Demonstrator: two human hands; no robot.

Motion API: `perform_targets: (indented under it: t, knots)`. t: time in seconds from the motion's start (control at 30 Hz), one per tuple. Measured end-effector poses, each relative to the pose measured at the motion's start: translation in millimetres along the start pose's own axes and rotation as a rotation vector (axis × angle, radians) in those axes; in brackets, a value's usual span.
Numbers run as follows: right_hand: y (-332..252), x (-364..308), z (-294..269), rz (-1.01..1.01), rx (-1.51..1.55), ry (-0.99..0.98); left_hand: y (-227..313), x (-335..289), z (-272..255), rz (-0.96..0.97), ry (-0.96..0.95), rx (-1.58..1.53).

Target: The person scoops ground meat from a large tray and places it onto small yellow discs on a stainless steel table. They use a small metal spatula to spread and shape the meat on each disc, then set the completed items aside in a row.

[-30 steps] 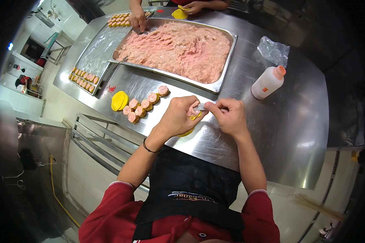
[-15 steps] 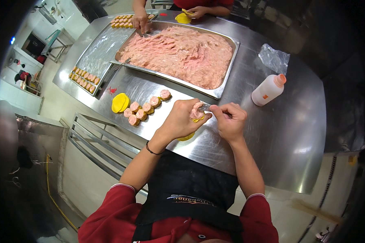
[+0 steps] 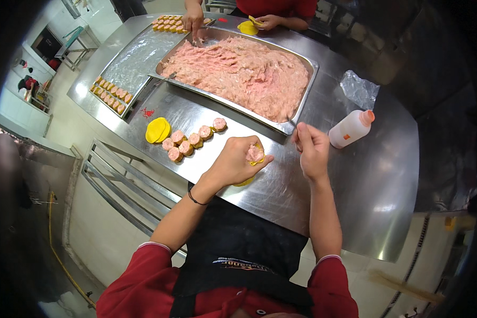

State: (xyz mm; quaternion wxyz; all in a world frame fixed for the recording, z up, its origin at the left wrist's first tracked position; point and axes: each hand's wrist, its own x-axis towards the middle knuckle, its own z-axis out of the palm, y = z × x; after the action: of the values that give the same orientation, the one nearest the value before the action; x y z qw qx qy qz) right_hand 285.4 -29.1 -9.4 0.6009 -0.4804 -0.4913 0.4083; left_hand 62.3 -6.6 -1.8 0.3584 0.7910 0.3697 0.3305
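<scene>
My left hand (image 3: 234,163) is closed around a dumpling (image 3: 256,153), a yellow wrapper cupped round pink meat filling. Part of another yellow wrapper (image 3: 245,182) shows on the table beneath that hand. In my closed right hand (image 3: 312,151) is a small metal spatula (image 3: 292,122), mostly hidden by the fingers; its visible end points at the near right corner of the meat tray. Pink minced meat (image 3: 238,74) fills much of this deep metal tray (image 3: 300,108). Left of my hands stand several open-topped dumplings (image 3: 196,140) beside a stack of round yellow wrappers (image 3: 156,131).
A film-lined tray (image 3: 124,59) at the left holds rows of dumplings. Across the table, a co-worker's hand (image 3: 193,19) reaches into the meat; the other (image 3: 268,22) holds yellow wrappers. A white bottle (image 3: 350,129) with an orange cap and a crumpled clear sheet (image 3: 359,88) lie right.
My right hand and the spatula have moved away from the dumpling, up and to the right toward the meat tray. My left hand still holds the dumpling, its filling now pressed lower.
</scene>
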Motion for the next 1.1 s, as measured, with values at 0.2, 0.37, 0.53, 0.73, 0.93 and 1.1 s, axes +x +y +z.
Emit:
perform_targets:
  t: [0.2, 0.37, 0.53, 0.73, 0.93, 1.1]
  knots:
    - [-17.1, 82.8, -0.7, -0.045, -0.867, -0.049, -1.7, -19.3, 9.3, -0.062, 0.082, -0.093]
    - [-15.6, 126.8, 16.5, 0.180, -1.351, -0.105, 0.3, -24.9, 16.1, 0.014, 0.066, -0.132]
    - [-36.8, 119.3, -13.2, 0.257, -1.506, -0.173, -10.9, -36.8, -4.6, -0.069, 0.108, -0.125]
    - [-52.6, 71.0, -26.0, 0.004, -0.902, -0.152, -10.9, -32.6, -6.5, -0.068, 0.070, -0.120]
    - [-66.9, 25.3, 11.5, -0.245, -0.585, -0.269, 8.4, -3.0, -18.2, -0.011, -0.031, -0.110]
    - [-78.9, 23.2, 14.1, -0.458, -0.735, -0.268, 27.1, 12.7, -25.4, 0.100, 0.021, -0.012]
